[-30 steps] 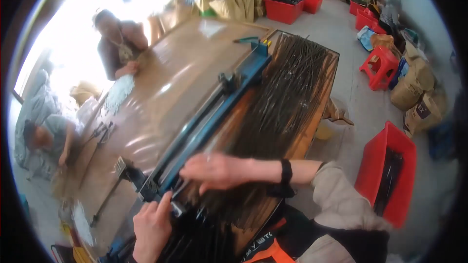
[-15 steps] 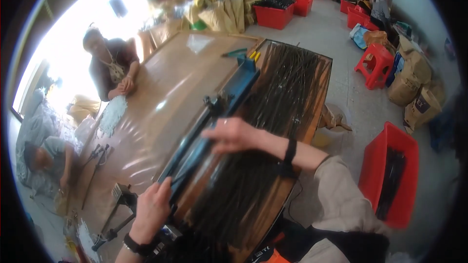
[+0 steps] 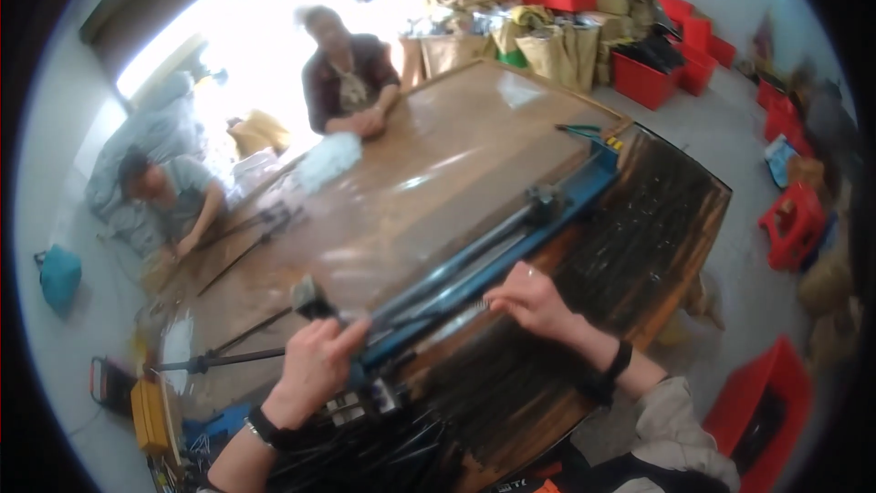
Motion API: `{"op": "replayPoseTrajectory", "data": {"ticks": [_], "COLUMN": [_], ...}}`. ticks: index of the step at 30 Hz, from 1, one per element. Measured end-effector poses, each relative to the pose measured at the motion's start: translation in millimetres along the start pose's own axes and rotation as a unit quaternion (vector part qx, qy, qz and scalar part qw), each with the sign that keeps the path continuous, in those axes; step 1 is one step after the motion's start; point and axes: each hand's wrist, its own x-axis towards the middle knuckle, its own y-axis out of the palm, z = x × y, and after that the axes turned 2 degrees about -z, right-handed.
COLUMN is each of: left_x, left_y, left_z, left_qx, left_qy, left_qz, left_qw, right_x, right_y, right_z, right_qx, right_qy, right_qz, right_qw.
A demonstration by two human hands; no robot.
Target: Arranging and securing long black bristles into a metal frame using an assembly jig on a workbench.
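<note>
A long blue metal fixture (image 3: 584, 194) with a rail and a clamp-like block (image 3: 545, 201) lies slantwise across the table (image 3: 438, 210). At its near left end my left hand (image 3: 319, 361) is closed, fingers curled against the fixture; whatever they hold is hidden. My right hand (image 3: 534, 301) is closed in a pinch just to the right of the fixture's near half. A small, thin ridged piece shows at its fingertips, too blurred to name. Many thin black strips (image 3: 639, 237) lie along the table's right side, and more dark strips (image 3: 401, 443) lie below my left hand.
Two people (image 3: 351, 82) (image 3: 173, 196) sit across the table; a pale heap (image 3: 328, 162) lies beside one. Green-handled pliers (image 3: 579, 130) lie at the fixture's far end. Red bins (image 3: 762, 420), a red stool (image 3: 792, 228) and sacks (image 3: 561, 55) stand around.
My view has swung left, so the scene sits farther right. My right hand has drawn back off the fixture to its right side, its fingers now pinched. My left hand stays at the near end.
</note>
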Motion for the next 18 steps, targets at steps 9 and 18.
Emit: {"op": "replayPoseTrajectory", "data": {"ticks": [9,18], "left_x": [-53.2,-70.0], "left_y": [-19.2,-19.2], "left_z": [5.5,9.5], "left_qx": [-0.002,-0.005], "left_qy": [-0.031,-0.013], "left_qz": [-0.029,-0.036], "left_qw": [0.999,0.999], "right_x": [27.3,36.7], "right_y": [43.5,72.4], "right_z": [60.2,38.8], "right_qx": [0.014,-0.044], "right_qy": [-0.1,-0.131], "right_qz": [-0.118,-0.145], "right_qw": [0.988,0.98]}}
